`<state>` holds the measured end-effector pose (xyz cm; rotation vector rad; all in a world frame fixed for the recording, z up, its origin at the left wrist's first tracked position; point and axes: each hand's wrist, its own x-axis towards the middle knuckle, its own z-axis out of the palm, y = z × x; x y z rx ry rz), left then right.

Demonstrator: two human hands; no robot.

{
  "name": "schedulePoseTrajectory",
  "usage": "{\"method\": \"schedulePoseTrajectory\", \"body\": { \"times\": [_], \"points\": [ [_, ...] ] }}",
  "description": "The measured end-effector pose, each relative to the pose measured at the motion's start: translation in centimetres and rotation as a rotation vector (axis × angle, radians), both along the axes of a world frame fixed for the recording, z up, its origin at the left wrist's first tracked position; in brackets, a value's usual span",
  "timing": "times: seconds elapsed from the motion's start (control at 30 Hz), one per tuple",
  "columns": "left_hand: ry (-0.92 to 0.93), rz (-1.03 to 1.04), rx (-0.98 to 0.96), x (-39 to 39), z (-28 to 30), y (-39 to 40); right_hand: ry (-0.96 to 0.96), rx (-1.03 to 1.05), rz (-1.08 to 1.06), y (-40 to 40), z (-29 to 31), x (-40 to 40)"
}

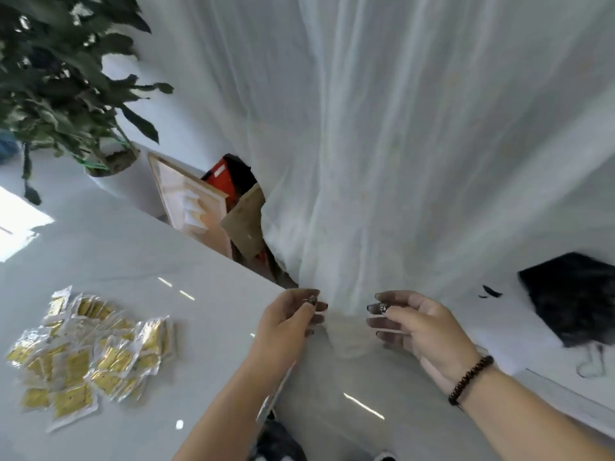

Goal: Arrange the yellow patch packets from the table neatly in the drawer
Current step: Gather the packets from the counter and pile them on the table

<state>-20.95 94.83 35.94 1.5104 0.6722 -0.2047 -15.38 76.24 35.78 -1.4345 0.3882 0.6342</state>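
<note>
packets: heap of yellow patch packets (90,357) lying loose and overlapping on the white counter (206,327), well left of both hands, untouched
counter: glossy white, corner edge runs right up to the left hand
left hand: left hand (286,322) at the counter's corner, ring on one finger, fingers (314,306) curled toward the thumb, tips at the curtain fabric; looks like a pinch on the curtain, not fully clear
right hand: right hand (412,327) just right of the left hand, small gap between them, dark nails, ring, fingers (377,322) bent inward against the same fabric; grip on it not certain
bracelet: dark bead bracelet (470,379) on the right wrist
curtain: sheer white curtain (382,144) hanging beyond the hands, folds gathering down between them
plant: leafy potted plant (63,78) far left of the curtain, behind the counter
boxes: cardboard and a red item (221,176) behind the counter's far edge, beside the curtain
dark object: blurry black shape (572,297) right of the right hand, can't identify
</note>
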Motion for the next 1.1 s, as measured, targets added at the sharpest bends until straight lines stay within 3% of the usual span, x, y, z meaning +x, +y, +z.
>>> {"method": "schedulePoseTrajectory", "body": {
  "times": [0.43,0.83,1.1],
  "points": [
    [-0.022,-0.508,-0.036,2.4,3.8,-28.7,-0.003,-0.040,-0.560,-30.7,3.2,-7.5],
    [0.023,-0.865,-0.029,7.2,3.3,-44.8,0.026,0.023,-0.957,-43.9,2.9,-9.9],
    [0.092,-0.974,-0.040,16.2,1.1,-56.7,0.069,0.028,-1.085,-52.7,1.0,-2.8]
  ]
}}
